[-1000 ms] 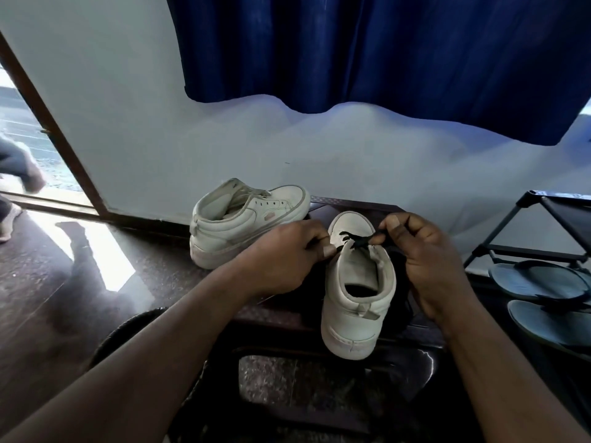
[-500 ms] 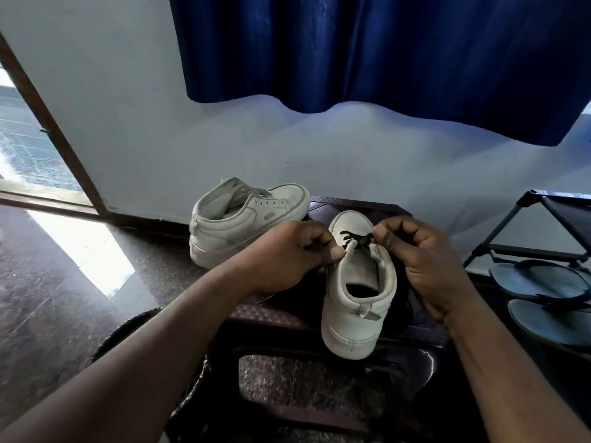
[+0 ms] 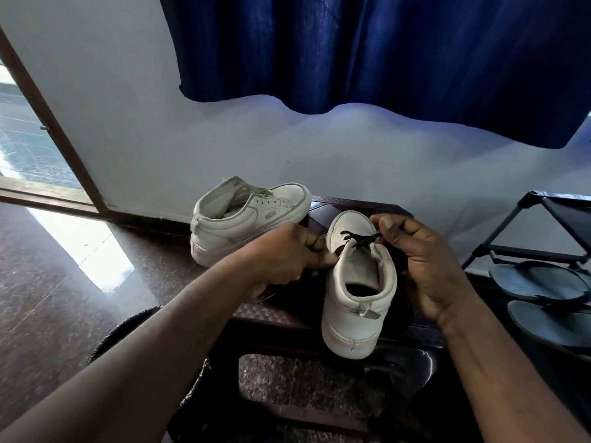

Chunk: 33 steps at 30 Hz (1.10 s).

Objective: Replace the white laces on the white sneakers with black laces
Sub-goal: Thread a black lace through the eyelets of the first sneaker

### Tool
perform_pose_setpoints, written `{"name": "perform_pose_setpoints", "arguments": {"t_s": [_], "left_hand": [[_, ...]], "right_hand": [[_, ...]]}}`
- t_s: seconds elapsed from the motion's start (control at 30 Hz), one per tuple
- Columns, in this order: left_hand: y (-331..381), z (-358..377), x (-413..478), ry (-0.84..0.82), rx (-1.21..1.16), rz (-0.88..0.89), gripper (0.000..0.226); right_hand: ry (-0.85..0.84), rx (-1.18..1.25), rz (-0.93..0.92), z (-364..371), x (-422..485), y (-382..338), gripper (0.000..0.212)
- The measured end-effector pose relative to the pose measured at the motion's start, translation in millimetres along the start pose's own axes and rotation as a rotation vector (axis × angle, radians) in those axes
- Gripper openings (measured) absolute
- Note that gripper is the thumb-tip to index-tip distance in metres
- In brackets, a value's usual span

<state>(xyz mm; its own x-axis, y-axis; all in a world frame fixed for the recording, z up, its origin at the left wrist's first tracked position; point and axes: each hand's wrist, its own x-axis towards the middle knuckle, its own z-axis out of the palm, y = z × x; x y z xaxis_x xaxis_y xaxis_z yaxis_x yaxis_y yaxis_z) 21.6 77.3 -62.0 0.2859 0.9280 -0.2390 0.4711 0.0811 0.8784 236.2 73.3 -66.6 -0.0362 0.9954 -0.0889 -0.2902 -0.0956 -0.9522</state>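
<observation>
Head view: the right hand (image 3: 425, 260) pinches the black lace (image 3: 358, 239) between thumb and curled fingers, just over the tongue. The left hand (image 3: 284, 254), fingers curled tight, pinches the left edge of the white sneaker (image 3: 355, 302). That sneaker stands between both hands on the bench (image 3: 275, 314), heel nearest, toe pointing away toward the wall. The second sneaker (image 3: 243, 219) sits behind the left hand, toe pointing right.
</observation>
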Motion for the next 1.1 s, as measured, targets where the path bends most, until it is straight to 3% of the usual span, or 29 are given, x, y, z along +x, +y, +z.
{"name": "perform_pose_setpoints", "arguments": {"t_s": [0.1, 0.23, 0.33, 0.43, 0.57, 0.67, 0.77, 0.97, 1.1], "left_hand": [[0.6, -5.4, 0.5, -0.009, 0.236, -0.022, 0.018], [-2.0, -14.7, -4.0, -0.062, 0.354, -0.061, 0.013], [-5.3, -21.6, -10.9, -0.115, 0.162, -0.033, 0.011], [-2.6, -20.4, -14.9, -0.172, 0.030, 0.046, 0.024], [0.3, -9.0, -8.7, -0.153, 0.019, 0.092, 0.027], [1.5, -6.5, -4.2, -0.150, -0.007, 0.067, 0.025], [-0.8, -12.4, -3.1, -0.168, 0.114, 0.075, 0.025], [-3.7, -14.5, -3.5, -0.103, 0.021, 0.025, 0.020], [-2.7, -13.8, 0.4, 0.032, -0.123, 0.058, 0.029]], "right_hand": [[0.011, -0.131, -0.034, 2.8, 0.4, 5.0, 0.029], [0.019, -0.209, -0.103, -0.4, -0.5, 1.5, 0.031], [-0.053, -0.251, -0.156, -7.7, -4.3, -2.7, 0.032], [-0.135, -0.404, -0.232, -8.2, -11.1, -5.9, 0.031], [-0.040, -0.706, -0.345, -2.6, -14.2, -1.5, 0.021], [0.096, -0.756, -0.449, 0.3, -15.5, 2.9, 0.028], [0.198, -0.810, -0.560, 0.8, -16.3, 4.5, 0.031], [0.189, -0.774, -0.561, -0.4, -14.1, 8.1, 0.030], [0.151, -0.743, -0.542, -2.1, -13.8, 11.4, 0.021]]}}
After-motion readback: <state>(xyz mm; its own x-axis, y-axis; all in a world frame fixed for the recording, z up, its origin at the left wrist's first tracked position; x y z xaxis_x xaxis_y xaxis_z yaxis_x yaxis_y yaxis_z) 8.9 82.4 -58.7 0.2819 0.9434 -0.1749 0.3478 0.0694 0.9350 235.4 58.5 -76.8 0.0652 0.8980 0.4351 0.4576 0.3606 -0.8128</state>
